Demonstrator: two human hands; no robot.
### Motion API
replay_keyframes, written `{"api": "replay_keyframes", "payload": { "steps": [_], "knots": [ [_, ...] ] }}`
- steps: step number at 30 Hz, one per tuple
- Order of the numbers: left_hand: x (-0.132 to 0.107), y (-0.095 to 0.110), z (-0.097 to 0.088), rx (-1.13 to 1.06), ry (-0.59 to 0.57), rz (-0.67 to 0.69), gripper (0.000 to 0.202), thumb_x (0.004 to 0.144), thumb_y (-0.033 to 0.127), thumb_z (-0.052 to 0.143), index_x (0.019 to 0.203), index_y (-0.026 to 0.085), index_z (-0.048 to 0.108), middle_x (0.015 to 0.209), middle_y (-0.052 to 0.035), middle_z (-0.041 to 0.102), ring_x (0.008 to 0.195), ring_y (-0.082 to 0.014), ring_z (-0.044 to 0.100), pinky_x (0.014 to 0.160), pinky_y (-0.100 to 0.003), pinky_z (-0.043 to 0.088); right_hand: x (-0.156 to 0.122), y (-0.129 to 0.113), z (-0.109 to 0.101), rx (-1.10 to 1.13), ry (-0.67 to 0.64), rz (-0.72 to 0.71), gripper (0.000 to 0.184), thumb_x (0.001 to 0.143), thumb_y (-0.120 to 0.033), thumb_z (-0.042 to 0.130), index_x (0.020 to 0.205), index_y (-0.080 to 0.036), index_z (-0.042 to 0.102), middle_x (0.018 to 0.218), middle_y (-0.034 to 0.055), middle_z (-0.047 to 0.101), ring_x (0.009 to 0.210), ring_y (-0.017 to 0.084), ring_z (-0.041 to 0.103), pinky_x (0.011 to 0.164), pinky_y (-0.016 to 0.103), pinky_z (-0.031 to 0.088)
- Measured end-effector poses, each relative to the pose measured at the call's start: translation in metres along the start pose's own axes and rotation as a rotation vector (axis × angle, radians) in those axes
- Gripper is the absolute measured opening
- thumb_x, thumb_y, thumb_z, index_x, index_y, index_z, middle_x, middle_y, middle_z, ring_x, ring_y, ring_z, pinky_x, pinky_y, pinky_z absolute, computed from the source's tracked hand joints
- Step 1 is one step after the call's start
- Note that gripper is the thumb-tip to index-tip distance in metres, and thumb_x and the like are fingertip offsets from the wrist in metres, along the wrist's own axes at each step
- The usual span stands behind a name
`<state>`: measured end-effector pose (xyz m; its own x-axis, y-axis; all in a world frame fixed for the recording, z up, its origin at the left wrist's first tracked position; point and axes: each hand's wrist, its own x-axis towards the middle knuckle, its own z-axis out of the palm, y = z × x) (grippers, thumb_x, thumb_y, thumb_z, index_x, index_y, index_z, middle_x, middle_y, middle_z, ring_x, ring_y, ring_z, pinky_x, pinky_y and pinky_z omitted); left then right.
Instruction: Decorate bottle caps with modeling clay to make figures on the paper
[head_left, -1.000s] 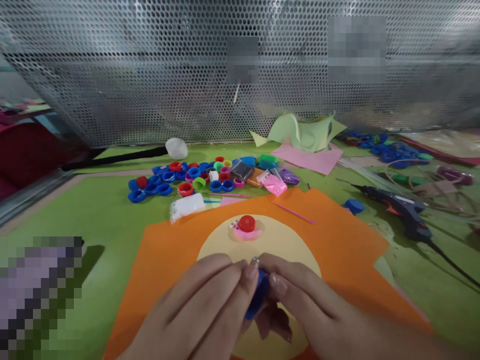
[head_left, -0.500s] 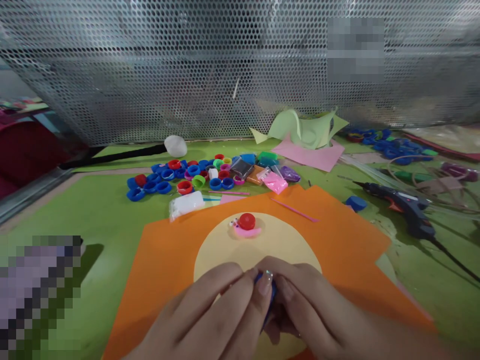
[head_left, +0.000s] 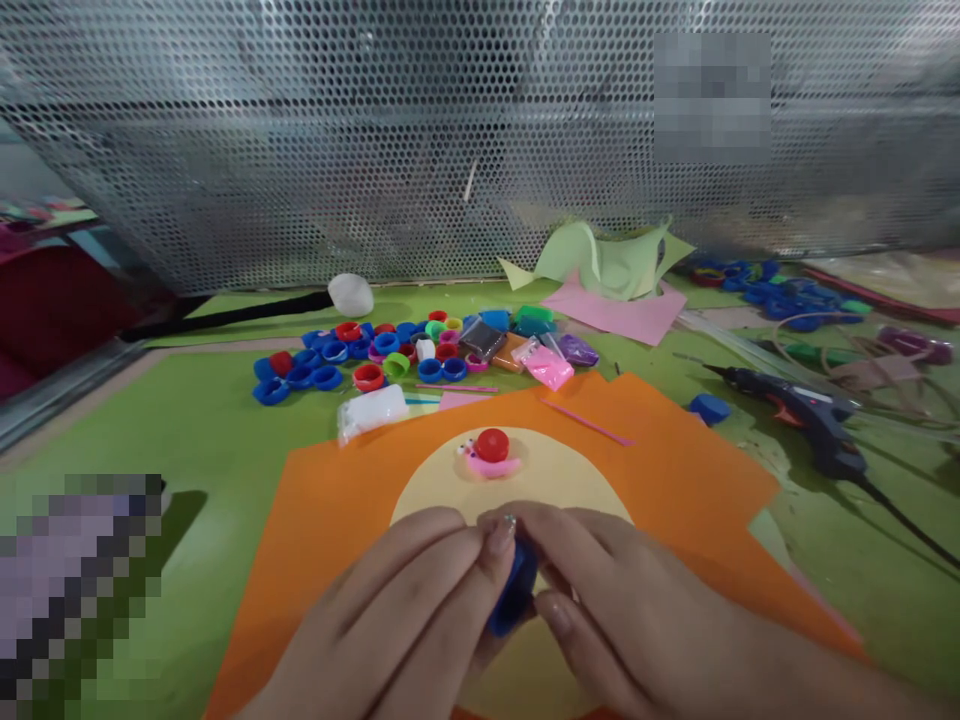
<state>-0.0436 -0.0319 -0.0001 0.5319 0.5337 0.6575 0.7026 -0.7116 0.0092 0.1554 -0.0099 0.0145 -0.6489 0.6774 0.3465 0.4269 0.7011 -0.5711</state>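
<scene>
A blue bottle cap (head_left: 516,592) is pinched between my hands above a cream paper circle (head_left: 577,472) on an orange sheet (head_left: 322,520). My left hand (head_left: 397,600) is closed on the cap's left side, thumb across its near top. Fingertips of my right hand (head_left: 622,590) curl against the far and right side, its thumb a little apart from the cap's lower edge. Just beyond my fingers, a small snail figure of pink clay (head_left: 491,466) with a red cap (head_left: 493,445) as its shell rests on the circle. Part of the blue cap is covered by my fingers.
Many coloured bottle caps (head_left: 327,377) lie behind the sheet, beside clay packets (head_left: 547,366) and a white packet (head_left: 373,412). At right are a glue gun (head_left: 814,415) and a blue cap (head_left: 709,408). A perforated metal panel (head_left: 420,140) stands at the back.
The blue cap has shifted slightly left and turned, showing more of itself. My right thumb has moved away from my left thumb, toward the cap's lower right.
</scene>
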Motion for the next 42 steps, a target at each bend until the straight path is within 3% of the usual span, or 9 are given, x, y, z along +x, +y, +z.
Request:
{"api": "replay_keyframes", "payload": {
  "steps": [4,8,15,20,24,27,34,38,42],
  "knots": [
    [0.006,0.004,0.002,0.069,-0.028,0.141,0.022,0.085,0.010,0.050,0.105,0.007,0.060,0.092,-0.0065,0.068,0.091,-0.0202,0.063,0.087,-0.032,0.053,0.001,0.005,0.001,-0.406,0.065,-0.139,0.021,0.089,-0.013,0.033,0.080,-0.015,0.052,0.064,0.0023,0.058,0.054,0.015,0.051,0.049,0.027,0.035],
    [0.010,0.006,0.004,0.086,-0.018,0.148,0.020,0.086,0.010,0.049,0.102,0.005,0.060,0.088,-0.0070,0.068,0.088,-0.0212,0.063,0.080,-0.033,0.055,0.000,0.010,-0.005,-0.684,0.054,-0.238,0.019,0.085,-0.012,0.039,0.079,-0.015,0.056,0.057,0.0007,0.053,0.046,0.015,0.043,0.044,0.030,0.021],
    [0.018,0.011,0.005,0.093,0.057,0.120,0.011,0.085,0.017,0.055,0.087,0.007,0.061,0.071,-0.0036,0.068,0.069,-0.0144,0.065,0.070,-0.026,0.057,-0.003,0.009,-0.006,-0.616,0.087,-0.276,0.024,0.086,-0.010,0.038,0.071,-0.016,0.056,0.054,0.0003,0.049,0.046,0.014,0.037,0.045,0.030,0.020],
    [0.014,0.017,0.001,0.101,0.148,0.020,0.013,0.077,0.018,0.066,0.084,0.011,0.059,0.070,-0.0038,0.068,0.072,-0.0159,0.065,0.073,-0.028,0.055,-0.002,0.003,-0.005,-0.505,0.148,-0.347,0.030,0.087,-0.008,0.035,0.068,-0.013,0.059,0.053,0.0013,0.047,0.047,0.014,0.035,0.044,0.030,0.022],
    [0.021,0.017,-0.005,0.035,0.088,0.025,0.008,0.085,0.018,0.051,0.078,0.015,0.053,0.057,-0.0022,0.062,0.056,-0.0146,0.063,0.050,-0.025,0.053,0.002,0.000,-0.006,-0.632,0.190,-0.467,0.027,0.085,-0.009,0.037,0.079,-0.008,0.063,0.053,0.0029,0.051,0.046,0.014,0.039,0.044,0.030,0.023],
    [0.028,0.014,-0.009,0.037,0.099,0.044,0.011,0.085,0.016,0.048,0.075,0.016,0.050,0.053,-0.0007,0.060,0.051,-0.0139,0.062,0.046,-0.023,0.052,0.003,0.000,-0.006,-0.573,0.205,-0.480,0.030,0.086,-0.008,0.037,0.070,-0.009,0.062,0.049,0.0019,0.048,0.044,0.014,0.036,0.043,0.030,0.023],
    [0.031,0.009,-0.013,-0.047,0.100,-0.039,0.019,0.086,0.026,0.047,0.070,0.018,0.051,0.053,-0.0001,0.060,0.052,-0.0133,0.063,0.047,-0.019,0.052,-0.003,-0.001,-0.002,-0.235,0.347,-0.150,0.031,0.090,-0.011,0.034,0.062,-0.018,0.046,0.051,-0.0020,0.047,0.047,0.009,0.040,0.045,0.021,0.032],
    [0.029,0.008,-0.008,-0.002,0.126,0.030,0.011,0.086,0.024,0.050,0.079,0.016,0.053,0.059,-0.0025,0.062,0.058,-0.0150,0.065,0.053,-0.021,0.054,-0.003,0.005,-0.003,0.002,0.235,0.092,0.016,0.089,-0.013,0.034,0.078,-0.020,0.042,0.061,-0.0054,0.049,0.051,0.006,0.045,0.047,0.015,0.034],
    [0.025,0.005,-0.009,0.080,0.097,0.101,0.008,0.085,0.018,0.050,0.085,0.011,0.054,0.067,-0.0073,0.066,0.061,-0.0164,0.065,0.054,-0.025,0.053,-0.003,0.002,-0.004,0.060,-0.006,0.091,0.014,0.088,-0.016,0.033,0.077,-0.021,0.040,0.062,-0.0054,0.045,0.050,0.008,0.041,0.046,0.019,0.031]
  ]
}}
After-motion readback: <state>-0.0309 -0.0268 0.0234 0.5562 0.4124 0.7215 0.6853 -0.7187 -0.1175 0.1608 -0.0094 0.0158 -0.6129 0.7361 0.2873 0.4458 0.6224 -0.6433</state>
